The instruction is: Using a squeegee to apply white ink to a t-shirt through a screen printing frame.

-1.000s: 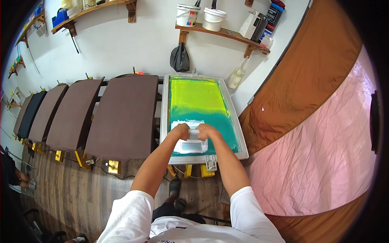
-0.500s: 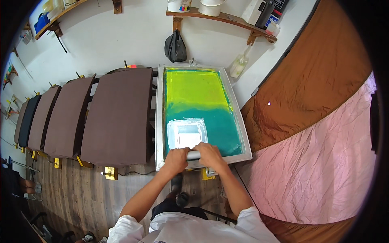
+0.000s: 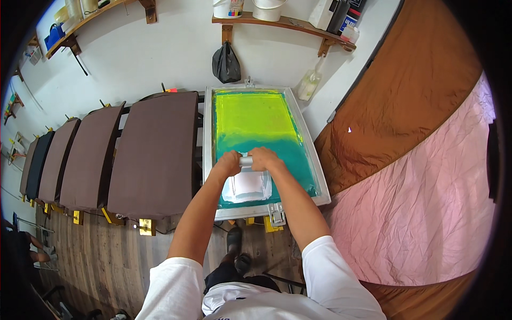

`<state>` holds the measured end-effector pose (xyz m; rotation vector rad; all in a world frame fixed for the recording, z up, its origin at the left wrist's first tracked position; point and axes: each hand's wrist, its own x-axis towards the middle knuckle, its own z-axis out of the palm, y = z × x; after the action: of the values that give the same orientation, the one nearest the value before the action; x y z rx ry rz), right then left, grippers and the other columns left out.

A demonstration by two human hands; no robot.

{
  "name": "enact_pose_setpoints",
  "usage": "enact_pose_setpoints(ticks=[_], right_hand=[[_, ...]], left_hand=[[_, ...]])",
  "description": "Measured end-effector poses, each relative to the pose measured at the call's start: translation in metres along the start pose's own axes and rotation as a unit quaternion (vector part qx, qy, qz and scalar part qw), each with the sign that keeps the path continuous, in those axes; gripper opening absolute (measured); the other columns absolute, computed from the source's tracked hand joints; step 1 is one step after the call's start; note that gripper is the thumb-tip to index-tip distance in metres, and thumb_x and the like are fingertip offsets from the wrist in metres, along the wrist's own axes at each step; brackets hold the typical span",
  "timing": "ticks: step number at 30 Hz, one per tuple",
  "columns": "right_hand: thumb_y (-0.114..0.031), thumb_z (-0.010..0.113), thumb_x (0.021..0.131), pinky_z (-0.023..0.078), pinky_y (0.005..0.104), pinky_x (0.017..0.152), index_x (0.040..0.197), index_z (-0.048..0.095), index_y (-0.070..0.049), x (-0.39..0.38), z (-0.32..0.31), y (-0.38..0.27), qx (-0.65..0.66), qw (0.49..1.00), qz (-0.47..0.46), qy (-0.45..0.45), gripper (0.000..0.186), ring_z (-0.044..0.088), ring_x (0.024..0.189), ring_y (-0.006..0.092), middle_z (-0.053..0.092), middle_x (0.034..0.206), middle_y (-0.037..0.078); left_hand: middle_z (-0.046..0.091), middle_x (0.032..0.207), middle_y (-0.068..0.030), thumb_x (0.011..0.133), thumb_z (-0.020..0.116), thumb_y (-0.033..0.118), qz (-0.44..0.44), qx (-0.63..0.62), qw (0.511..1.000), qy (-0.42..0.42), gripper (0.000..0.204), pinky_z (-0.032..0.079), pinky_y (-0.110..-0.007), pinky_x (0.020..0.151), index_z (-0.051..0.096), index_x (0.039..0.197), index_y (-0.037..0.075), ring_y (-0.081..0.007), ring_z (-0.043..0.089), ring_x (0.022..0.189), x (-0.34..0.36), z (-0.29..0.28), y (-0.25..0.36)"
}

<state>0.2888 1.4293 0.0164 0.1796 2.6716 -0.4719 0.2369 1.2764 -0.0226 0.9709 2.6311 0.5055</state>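
Note:
A silver-framed printing screen (image 3: 316, 173) fills the middle, lime green at the back and teal at the front. My left hand (image 3: 229, 162) and my right hand (image 3: 264, 160) both grip a silver squeegee (image 3: 246, 160), one at each end of its handle. It is over the front-left part of the screen, at the far edge of a whitish patch of ink (image 3: 246, 186). A metal clamp (image 3: 276, 213) sits on the near side of the frame.
Brown padded boards (image 3: 152, 149) line the left. A shelf (image 3: 298, 25) with buckets, a hanging black bag (image 3: 226, 62) and a clear bottle (image 3: 309, 80) are at the wall. Brown and pink fabric (image 3: 405, 213) covers the right. A person's arm (image 3: 41, 256) is at far left.
The squeegee and both hands moved toward me to the frame's near edge half a second ago, and are now farther forward, at the far side of the white patch.

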Motion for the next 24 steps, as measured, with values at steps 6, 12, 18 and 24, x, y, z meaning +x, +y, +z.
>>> enact_pose_setpoints(ticks=[6,12,18,24], right_hand=[[-0.007,0.066,0.073,0.053,0.0412,0.09,0.111,0.071,-0.022,-0.015,0.022,0.0,0.008,0.999,0.014,0.037,0.041,0.065,0.105,0.031,0.069,0.112,0.01],[-0.008,0.064,0.074,0.052,0.0411,0.091,0.111,0.072,-0.022,-0.039,0.027,-0.004,0.009,0.999,0.016,0.033,0.041,0.065,0.106,0.0305,0.069,0.112,0.011],[-0.009,0.064,0.073,0.053,0.0415,0.089,0.111,0.072,-0.021,-0.054,0.04,0.0,0.002,0.999,0.013,0.029,0.041,0.066,0.106,0.0301,0.07,0.111,0.012],[-0.006,0.06,0.072,0.053,0.0415,0.087,0.116,0.069,-0.021,-0.076,0.046,-0.005,0.006,1.0,0.01,0.009,0.047,0.065,0.102,0.0315,0.069,0.11,0.011]], left_hand=[[0.07,0.095,-0.0195,0.07,0.064,0.001,0.007,0.064,0.998,0.027,0.038,0.055,-0.042,0.085,0.072,0.106,0.01,-0.0364,0.069,0.091,-0.018,0.012,0.005],[0.071,0.094,-0.0188,0.07,0.065,0.002,0.004,0.027,0.999,0.028,0.039,0.056,-0.041,0.082,0.074,0.106,0.013,-0.0343,0.07,0.088,-0.04,0.015,0.014],[0.071,0.094,-0.018,0.071,0.066,0.004,0.003,0.037,0.999,0.018,0.036,0.056,-0.041,0.081,0.074,0.105,0.013,-0.0343,0.07,0.087,-0.059,0.023,0.022],[0.071,0.093,-0.0172,0.071,0.066,0.004,0.013,0.032,0.999,0.029,0.034,0.056,-0.041,0.08,0.073,0.103,0.012,-0.0345,0.07,0.086,-0.084,0.028,0.031]])
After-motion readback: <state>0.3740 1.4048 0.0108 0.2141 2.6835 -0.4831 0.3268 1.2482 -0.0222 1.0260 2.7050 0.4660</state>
